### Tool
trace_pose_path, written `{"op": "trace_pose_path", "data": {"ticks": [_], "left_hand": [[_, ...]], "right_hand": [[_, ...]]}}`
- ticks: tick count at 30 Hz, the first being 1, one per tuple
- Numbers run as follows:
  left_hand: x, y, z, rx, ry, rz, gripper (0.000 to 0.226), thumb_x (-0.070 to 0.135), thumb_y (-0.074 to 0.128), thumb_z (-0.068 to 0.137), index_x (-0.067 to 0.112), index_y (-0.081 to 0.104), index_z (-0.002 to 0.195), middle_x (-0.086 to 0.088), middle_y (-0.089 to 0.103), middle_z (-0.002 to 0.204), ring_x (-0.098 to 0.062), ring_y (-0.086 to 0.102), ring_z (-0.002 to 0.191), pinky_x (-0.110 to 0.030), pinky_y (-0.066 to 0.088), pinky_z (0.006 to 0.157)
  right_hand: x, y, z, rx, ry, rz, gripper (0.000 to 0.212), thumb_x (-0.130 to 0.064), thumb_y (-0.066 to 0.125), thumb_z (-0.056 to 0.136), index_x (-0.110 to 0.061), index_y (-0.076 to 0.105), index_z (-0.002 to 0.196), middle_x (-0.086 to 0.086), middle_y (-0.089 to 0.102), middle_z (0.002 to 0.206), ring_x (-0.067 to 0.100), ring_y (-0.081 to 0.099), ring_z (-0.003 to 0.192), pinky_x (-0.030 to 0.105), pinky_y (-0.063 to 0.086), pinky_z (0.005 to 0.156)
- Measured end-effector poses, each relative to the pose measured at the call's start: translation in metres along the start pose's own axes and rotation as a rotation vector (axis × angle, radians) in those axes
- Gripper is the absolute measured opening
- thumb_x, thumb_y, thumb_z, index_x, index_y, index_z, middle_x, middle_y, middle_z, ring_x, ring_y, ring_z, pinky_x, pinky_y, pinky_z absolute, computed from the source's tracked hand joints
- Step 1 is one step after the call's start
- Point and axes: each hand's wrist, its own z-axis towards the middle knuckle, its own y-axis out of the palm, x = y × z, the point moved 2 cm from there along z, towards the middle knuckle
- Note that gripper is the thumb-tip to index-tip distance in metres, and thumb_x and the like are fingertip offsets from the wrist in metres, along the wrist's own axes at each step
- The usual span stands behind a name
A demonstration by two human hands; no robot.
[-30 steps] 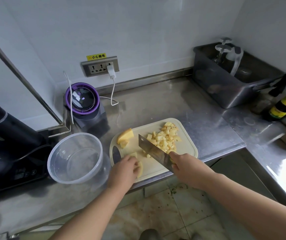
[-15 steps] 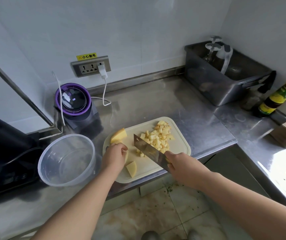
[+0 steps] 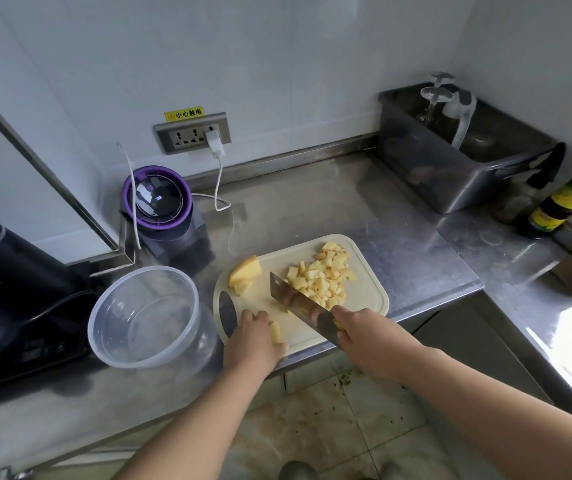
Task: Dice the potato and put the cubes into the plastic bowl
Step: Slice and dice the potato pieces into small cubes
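Looking down through the head camera, the left hand point(image 3: 253, 336) sits at the near left corner of the cream cutting board point(image 3: 371, 292), fingers curled over a pale potato piece point(image 3: 275, 331) and pinning it to the board. The right hand point(image 3: 364, 336) is wrapped tight round the handle of a cleaver point(image 3: 298, 303) (the handle itself is hidden inside the fist). The broad blade slants across the board's middle, tip pointing away and to the left, just beside the left hand's knuckles; whether its edge touches the board cannot be told.

Behind the blade, on the far right part of the board, lies a heap of diced cubes point(image 3: 322, 278). A larger uncut potato chunk point(image 3: 244, 270) rests at the far left corner, apart from the heap.

The clear plastic bowl point(image 3: 149, 269) stands upright on the steel counter point(image 3: 346, 209) just left of the board, with no cubes in it. Further back stand a purple-rimmed appliance point(image 3: 158, 202), a grey tub point(image 3: 450, 178) and, at the right, a dark bottle point(image 3: 561, 202)
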Motion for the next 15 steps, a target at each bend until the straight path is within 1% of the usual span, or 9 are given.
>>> {"op": "trace_pose_path", "data": {"ticks": [3, 6, 8, 9, 10, 12, 13, 14, 15], "left_hand": [[0.005, 0.002, 0.004, -0.008, -0.001, 0.058, 0.041, 0.031, 0.059, 0.091, 0.018, 0.046, 0.128, -0.003, 0.042, 0.130, -0.024, 0.057, 0.110, -0.032, 0.049, 0.083], [0.006, -0.002, 0.010, -0.041, 0.008, 0.077, 0.039, 0.030, 0.059, 0.090, 0.017, 0.047, 0.125, -0.003, 0.043, 0.126, -0.024, 0.058, 0.106, -0.032, 0.050, 0.081], [0.006, -0.006, 0.016, -0.091, -0.016, 0.009, 0.038, 0.031, 0.061, 0.089, 0.016, 0.049, 0.121, -0.002, 0.047, 0.122, -0.022, 0.057, 0.103, -0.029, 0.048, 0.078], [0.004, -0.008, 0.020, -0.125, -0.059, -0.106, 0.036, 0.031, 0.061, 0.088, 0.016, 0.050, 0.119, -0.001, 0.050, 0.118, -0.020, 0.056, 0.101, -0.028, 0.046, 0.076], [0.002, -0.009, 0.025, -0.170, -0.131, -0.310, 0.034, 0.030, 0.061, 0.088, 0.014, 0.051, 0.116, -0.001, 0.053, 0.114, -0.019, 0.056, 0.098, -0.028, 0.047, 0.074], [-0.002, -0.011, 0.027, -0.289, -0.350, -0.915, 0.023, 0.022, 0.056, 0.091, 0.009, 0.053, 0.110, -0.008, 0.054, 0.107, -0.022, 0.057, 0.091, -0.032, 0.051, 0.069], [-0.004, -0.013, 0.025, -0.353, -0.445, -1.155, 0.016, 0.019, 0.053, 0.093, 0.008, 0.053, 0.105, -0.012, 0.053, 0.103, -0.023, 0.057, 0.087, -0.033, 0.052, 0.066], [-0.005, -0.013, 0.024, -0.396, -0.495, -1.296, 0.012, 0.017, 0.051, 0.094, 0.008, 0.053, 0.102, -0.014, 0.051, 0.100, -0.023, 0.056, 0.084, -0.033, 0.052, 0.065], [-0.007, -0.012, 0.025, -0.409, -0.508, -1.334, 0.010, 0.016, 0.052, 0.094, 0.008, 0.054, 0.100, -0.015, 0.052, 0.098, -0.023, 0.057, 0.081, -0.032, 0.052, 0.064]], "right_hand": [[0.002, 0.003, 0.000, -0.006, 0.008, 0.005, 0.023, -0.017, 0.037, 0.102, -0.016, 0.039, 0.125, 0.004, 0.050, 0.077, 0.018, 0.043, 0.059, 0.029, 0.033, 0.051], [0.006, 0.005, 0.000, 0.005, 0.021, 0.003, 0.026, -0.017, 0.038, 0.101, -0.017, 0.039, 0.127, 0.004, 0.051, 0.078, 0.018, 0.044, 0.059, 0.029, 0.033, 0.050], [0.007, 0.006, -0.001, 0.008, 0.022, -0.002, 0.026, -0.017, 0.038, 0.101, -0.017, 0.038, 0.127, 0.003, 0.050, 0.077, 0.017, 0.043, 0.058, 0.029, 0.032, 0.049], [0.008, 0.007, -0.001, 0.009, 0.020, -0.011, 0.025, -0.017, 0.038, 0.101, -0.017, 0.038, 0.127, 0.003, 0.049, 0.075, 0.016, 0.041, 0.057, 0.028, 0.030, 0.048], [0.008, 0.007, -0.001, 0.011, 0.020, -0.019, 0.024, -0.016, 0.038, 0.101, -0.016, 0.038, 0.125, 0.003, 0.047, 0.074, 0.016, 0.038, 0.055, 0.028, 0.029, 0.048], [0.009, 0.007, 0.000, 0.015, 0.024, -0.019, 0.023, -0.016, 0.038, 0.101, -0.016, 0.038, 0.125, 0.004, 0.047, 0.074, 0.017, 0.037, 0.055, 0.029, 0.027, 0.047], [0.009, 0.007, 0.001, 0.016, 0.024, -0.020, 0.024, -0.015, 0.038, 0.101, -0.016, 0.038, 0.125, 0.004, 0.047, 0.074, 0.017, 0.037, 0.055, 0.029, 0.027, 0.047], [0.008, 0.007, 0.001, 0.015, 0.022, -0.027, 0.026, -0.016, 0.039, 0.101, -0.016, 0.037, 0.127, 0.004, 0.047, 0.074, 0.017, 0.037, 0.055, 0.029, 0.027, 0.047], [0.008, 0.008, 0.001, 0.014, 0.020, -0.033, 0.027, -0.016, 0.039, 0.101, -0.015, 0.036, 0.128, 0.003, 0.047, 0.074, 0.017, 0.038, 0.055, 0.028, 0.027, 0.047]]}}
